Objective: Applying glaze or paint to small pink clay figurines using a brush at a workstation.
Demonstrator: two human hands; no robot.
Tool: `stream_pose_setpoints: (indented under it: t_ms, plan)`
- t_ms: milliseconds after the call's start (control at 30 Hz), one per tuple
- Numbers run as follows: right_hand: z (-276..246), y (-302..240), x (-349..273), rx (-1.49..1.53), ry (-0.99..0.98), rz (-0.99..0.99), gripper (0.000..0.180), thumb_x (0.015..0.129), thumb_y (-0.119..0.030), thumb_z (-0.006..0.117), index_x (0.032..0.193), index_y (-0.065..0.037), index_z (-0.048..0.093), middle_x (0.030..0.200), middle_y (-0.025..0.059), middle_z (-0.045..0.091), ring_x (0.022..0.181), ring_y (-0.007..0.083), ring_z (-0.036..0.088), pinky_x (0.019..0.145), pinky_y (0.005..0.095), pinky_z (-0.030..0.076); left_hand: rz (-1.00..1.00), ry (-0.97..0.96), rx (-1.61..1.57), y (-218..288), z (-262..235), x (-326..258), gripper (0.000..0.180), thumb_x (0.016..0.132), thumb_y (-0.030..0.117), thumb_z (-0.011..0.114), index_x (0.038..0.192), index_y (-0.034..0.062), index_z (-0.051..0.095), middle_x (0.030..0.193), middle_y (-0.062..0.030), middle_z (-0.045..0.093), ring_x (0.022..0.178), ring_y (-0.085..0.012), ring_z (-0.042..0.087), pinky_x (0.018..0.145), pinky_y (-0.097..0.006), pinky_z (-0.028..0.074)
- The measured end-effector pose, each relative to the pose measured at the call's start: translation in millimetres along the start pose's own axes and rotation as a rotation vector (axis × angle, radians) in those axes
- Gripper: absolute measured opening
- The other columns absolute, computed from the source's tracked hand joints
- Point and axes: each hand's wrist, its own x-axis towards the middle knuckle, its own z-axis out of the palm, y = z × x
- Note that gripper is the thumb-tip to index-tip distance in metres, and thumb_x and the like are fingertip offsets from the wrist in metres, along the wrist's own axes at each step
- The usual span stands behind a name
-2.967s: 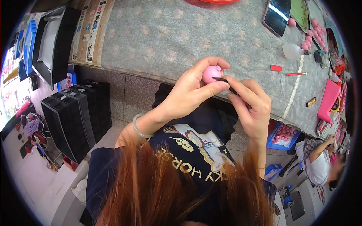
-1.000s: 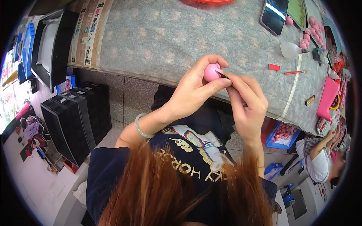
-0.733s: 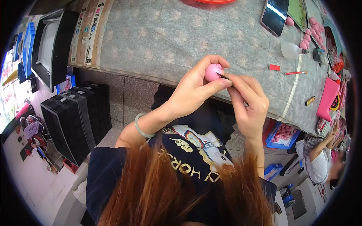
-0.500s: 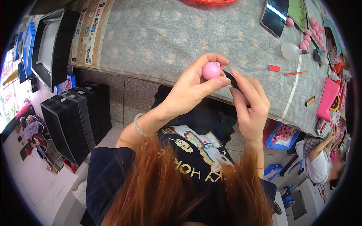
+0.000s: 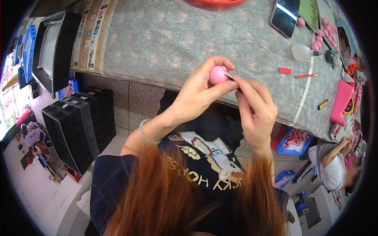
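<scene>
My left hand [image 5: 199,92] grips a small round pink ball [image 5: 217,74] between thumb and fingertips, held up in front of the table edge. My right hand [image 5: 255,110] pinches a thin dark pointed tool [image 5: 231,80] whose tip touches the right side of the pink ball. A pale green bangle [image 5: 144,132] sits on my left wrist. Long reddish hair hangs into the lower part of the view.
A grey patterned table [image 5: 165,39] carries a phone [image 5: 284,16], a red-handled brush [image 5: 308,76], a small red block [image 5: 285,70], a clear bottle [image 5: 302,52] and several pink balls [image 5: 323,33]. Black stacked trays [image 5: 76,126] stand at left. Another person [image 5: 334,165] sits at lower right.
The pink ball and both hands have risen slightly and the ball has turned between my fingers; the dark tool stays against it.
</scene>
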Motion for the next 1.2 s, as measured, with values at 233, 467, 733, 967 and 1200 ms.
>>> stream_pose_setpoints:
  t_ms: [233, 467, 733, 967, 1200]
  plan:
    - [-0.6, 0.3, -1.2, 0.059, -0.024, 0.000, 0.031, 0.071, 0.010, 0.053, 0.099, -0.002, 0.060, 0.085, 0.0092, 0.056, 0.073, 0.0149, 0.054, 0.062, 0.0224, 0.042, 0.019, 0.029, -0.013, -1.6, 1.8, -1.0, 0.028, 0.081, 0.009, 0.056, 0.104, 0.0036, 0.043, 0.090, -0.0005, 0.045, 0.082, -0.0056, 0.046, 0.071, -0.018, 0.040]
    - [-4.3, -1.9, -0.8, 0.123, -0.039, 0.045, 0.031, 0.071, 0.009, 0.054, 0.100, -0.002, 0.060, 0.085, 0.0083, 0.056, 0.074, 0.0137, 0.054, 0.061, 0.0218, 0.042, 0.021, -0.025, 0.017, -0.3, -0.2, -3.6, 0.031, 0.081, 0.005, 0.056, 0.108, 0.0018, 0.041, 0.093, -0.0008, 0.046, 0.085, -0.0058, 0.047, 0.076, -0.019, 0.041]
    - [-5.2, 0.6, -0.4, 0.171, 0.029, 0.071, 0.031, 0.073, 0.011, 0.051, 0.101, -0.001, 0.059, 0.086, 0.0070, 0.055, 0.064, 0.0099, 0.051, 0.056, 0.0205, 0.041, 0.019, -0.057, -0.228, 2.3, -0.4, -2.0, 0.039, 0.080, 0.003, 0.054, 0.116, 0.0012, 0.039, 0.097, -0.0021, 0.045, 0.087, -0.0065, 0.046, 0.077, -0.019, 0.041]
    - [-6.6, -1.4, 3.7, 0.046, -0.016, -0.025, 0.032, 0.074, 0.011, 0.050, 0.102, -0.002, 0.059, 0.086, 0.0077, 0.054, 0.068, 0.0120, 0.052, 0.058, 0.0217, 0.042, 0.006, -0.030, -0.087, 4.3, 0.4, -2.1, 0.037, 0.080, 0.003, 0.054, 0.115, 0.0020, 0.041, 0.099, -0.0029, 0.046, 0.088, -0.0078, 0.047, 0.078, -0.020, 0.042]
    - [0.2, 43.8, 13.2, -0.022, 0.135, 0.065, 0.033, 0.074, 0.007, 0.052, 0.104, -0.005, 0.058, 0.089, 0.0093, 0.054, 0.071, 0.0177, 0.054, 0.061, 0.0242, 0.043, -0.065, 0.108, -0.101, -21.6, -0.1, 11.6, 0.020, 0.081, 0.003, 0.051, 0.100, 0.0043, 0.046, 0.083, 0.0003, 0.046, 0.067, -0.0053, 0.044, 0.060, -0.018, 0.037]
